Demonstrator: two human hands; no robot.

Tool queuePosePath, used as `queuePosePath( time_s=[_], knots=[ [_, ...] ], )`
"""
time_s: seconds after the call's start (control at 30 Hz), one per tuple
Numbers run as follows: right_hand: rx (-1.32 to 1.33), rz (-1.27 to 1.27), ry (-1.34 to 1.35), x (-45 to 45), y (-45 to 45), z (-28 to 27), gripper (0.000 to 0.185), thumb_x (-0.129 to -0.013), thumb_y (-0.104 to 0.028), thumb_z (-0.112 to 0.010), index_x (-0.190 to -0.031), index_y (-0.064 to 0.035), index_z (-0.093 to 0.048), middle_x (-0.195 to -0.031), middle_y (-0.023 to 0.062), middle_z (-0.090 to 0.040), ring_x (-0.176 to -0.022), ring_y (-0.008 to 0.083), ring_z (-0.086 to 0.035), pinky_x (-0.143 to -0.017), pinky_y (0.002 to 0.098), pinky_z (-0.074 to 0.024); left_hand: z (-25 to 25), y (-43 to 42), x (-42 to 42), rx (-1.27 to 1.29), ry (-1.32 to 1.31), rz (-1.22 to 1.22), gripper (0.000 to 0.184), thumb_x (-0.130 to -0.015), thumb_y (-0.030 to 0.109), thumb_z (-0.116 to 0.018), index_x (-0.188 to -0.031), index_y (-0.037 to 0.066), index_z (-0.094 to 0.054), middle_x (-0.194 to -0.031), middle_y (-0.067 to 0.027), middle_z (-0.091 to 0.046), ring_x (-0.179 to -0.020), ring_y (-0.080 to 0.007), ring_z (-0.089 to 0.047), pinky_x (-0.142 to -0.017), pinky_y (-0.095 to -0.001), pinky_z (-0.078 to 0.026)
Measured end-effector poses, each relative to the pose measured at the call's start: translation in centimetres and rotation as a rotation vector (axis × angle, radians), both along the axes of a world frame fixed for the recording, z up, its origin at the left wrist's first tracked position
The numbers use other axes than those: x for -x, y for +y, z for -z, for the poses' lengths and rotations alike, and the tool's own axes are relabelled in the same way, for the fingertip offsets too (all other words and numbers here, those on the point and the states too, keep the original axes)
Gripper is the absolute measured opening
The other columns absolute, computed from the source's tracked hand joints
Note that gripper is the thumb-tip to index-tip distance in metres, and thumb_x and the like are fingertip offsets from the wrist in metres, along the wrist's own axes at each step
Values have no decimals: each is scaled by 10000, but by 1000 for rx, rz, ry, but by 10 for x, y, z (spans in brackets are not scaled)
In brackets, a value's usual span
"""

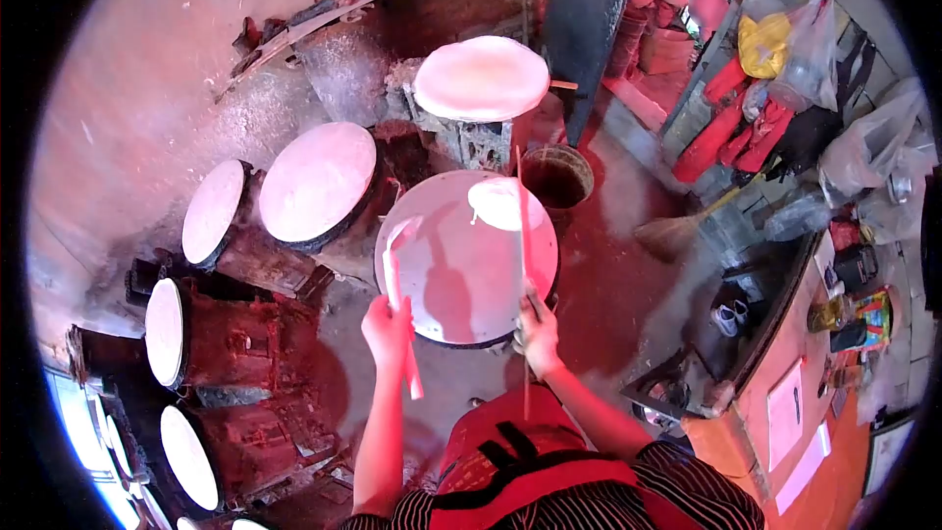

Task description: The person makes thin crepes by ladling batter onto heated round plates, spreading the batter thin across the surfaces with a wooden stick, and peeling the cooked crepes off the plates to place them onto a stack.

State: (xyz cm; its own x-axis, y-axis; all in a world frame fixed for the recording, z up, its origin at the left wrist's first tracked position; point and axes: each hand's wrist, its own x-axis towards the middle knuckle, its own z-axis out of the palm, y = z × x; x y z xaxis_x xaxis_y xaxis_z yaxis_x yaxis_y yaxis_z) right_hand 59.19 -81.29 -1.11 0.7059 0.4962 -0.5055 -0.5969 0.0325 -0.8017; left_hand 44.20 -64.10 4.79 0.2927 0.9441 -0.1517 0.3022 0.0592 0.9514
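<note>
My left hand point(389, 334) is closed round a pale ladle-like tool point(394, 280), its head over the left part of a large round griddle point(456, 265). My right hand point(538, 334) is closed on a long thin stick point(523, 226), which crosses the right side of the griddle. A patch of white batter point(496, 203) lies on the griddle's upper right, beside the stick's upper part. Shadows fall across the griddle's middle.
A round white disc point(481, 79) rests on blocks behind the griddle. A bucket point(557, 177) stands at its upper right. Several white-topped round stoves, one with a large top point(319, 182), line the left. An orange table point(756, 412) is at right; a broom point(677, 233) leans nearby.
</note>
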Motion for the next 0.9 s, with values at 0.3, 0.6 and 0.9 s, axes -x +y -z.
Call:
queuePosePath(
  time_s=[0.3,0.6,0.9],
  knots=[
    [19,-386,-11,-10,50,-31,341,-962,-284,-494,-1302,-276,-524,-585,-84,-339,-394,53,-285,-358,232,-218,-104,-77,84,995,-1389,153,355,-978,256,-444,-648,147,-367,-491,50,-329,-379,-75,-290,-367,-232,-274],
    [29,-294,-145,-18,28,4,373,-948,-273,-539,-1316,-216,-526,-516,-85,-334,-355,50,-296,-323,233,-245,-233,-115,80,258,-1778,1302,431,-971,237,-400,-559,113,-374,-491,-20,-413,-378,-161,-420,-450,-355,-456],
    [16,-766,-9,-70,-25,-35,401,-928,-253,-554,-1321,-203,-490,-509,-90,-292,-342,59,-274,-324,248,-224,-275,-169,28,299,-1711,1157,440,-883,132,-505,-513,110,-267,-425,-54,-307,-691,-377,-664,-961,-633,-386]
  ],
)
